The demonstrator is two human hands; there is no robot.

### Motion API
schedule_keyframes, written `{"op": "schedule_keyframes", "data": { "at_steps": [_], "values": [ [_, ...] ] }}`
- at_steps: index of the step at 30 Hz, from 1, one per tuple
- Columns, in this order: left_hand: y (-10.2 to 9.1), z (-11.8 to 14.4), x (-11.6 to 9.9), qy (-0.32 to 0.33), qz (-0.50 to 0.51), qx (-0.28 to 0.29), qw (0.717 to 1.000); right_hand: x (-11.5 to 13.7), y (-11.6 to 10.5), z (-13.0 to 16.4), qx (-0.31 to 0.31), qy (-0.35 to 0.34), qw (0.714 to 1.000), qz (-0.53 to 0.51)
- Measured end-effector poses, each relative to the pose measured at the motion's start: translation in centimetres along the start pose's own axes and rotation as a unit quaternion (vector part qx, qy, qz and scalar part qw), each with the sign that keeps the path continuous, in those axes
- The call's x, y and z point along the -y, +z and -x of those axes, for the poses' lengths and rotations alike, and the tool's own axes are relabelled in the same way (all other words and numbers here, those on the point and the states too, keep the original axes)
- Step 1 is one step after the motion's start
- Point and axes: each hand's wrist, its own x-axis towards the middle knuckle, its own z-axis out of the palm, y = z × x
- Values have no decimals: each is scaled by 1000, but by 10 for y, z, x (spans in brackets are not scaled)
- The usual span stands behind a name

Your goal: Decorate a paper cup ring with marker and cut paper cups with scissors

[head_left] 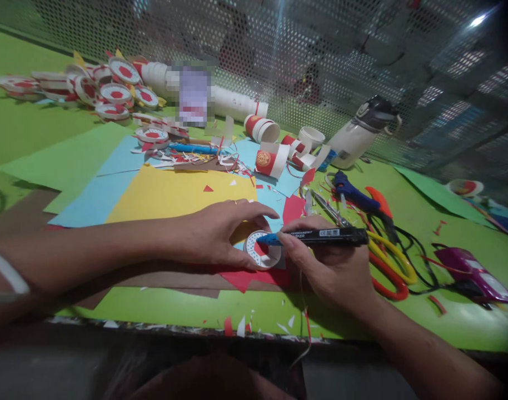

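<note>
My left hand point(233, 230) curves round a small white paper disc point(272, 259), thumb at its near edge and fingers on its far side. The disc carries a red shape in its middle and blue dots on its upper left part. In my right hand point(333, 261) is a black permanent marker point(333, 237), lying nearly level. Its blue tip end rests on or just over the disc's dotted face. Under the disc lie red, brown and yellow paper sheets point(183, 194).
Several finished-looking discs point(116, 93) are heaped at the back left. Cut paper cups point(270, 158) and a white bottle point(358, 136) stand behind. A blue glue gun point(354, 191), yellow-handled scissors point(393, 258) and a purple device point(473, 272) lie right. Paper scraps dot the near table edge.
</note>
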Motion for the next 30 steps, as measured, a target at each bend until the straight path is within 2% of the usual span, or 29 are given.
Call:
{"op": "schedule_keyframes", "data": {
  "at_steps": [5,10,13,18,20,30],
  "values": [
    [1,0,1,4,0,-4,1000,1,-4,-1,40,-11,999,23],
    [0,0,0,-2,2,0,1000,1,-2,0,24,-2,1000,14],
    [-1,0,-1,-6,0,4,1000,0,1,2,-2,6,1000,3],
    [-1,0,-2,-15,-6,1,1000,-4,-2,6,-88,17,996,13],
    [-1,1,-2,-15,-6,1,1000,-5,-4,6,-104,21,994,21],
    [0,1,2,-4,2,-1,1000,-5,-2,5,-67,8,998,20]
  ]
}}
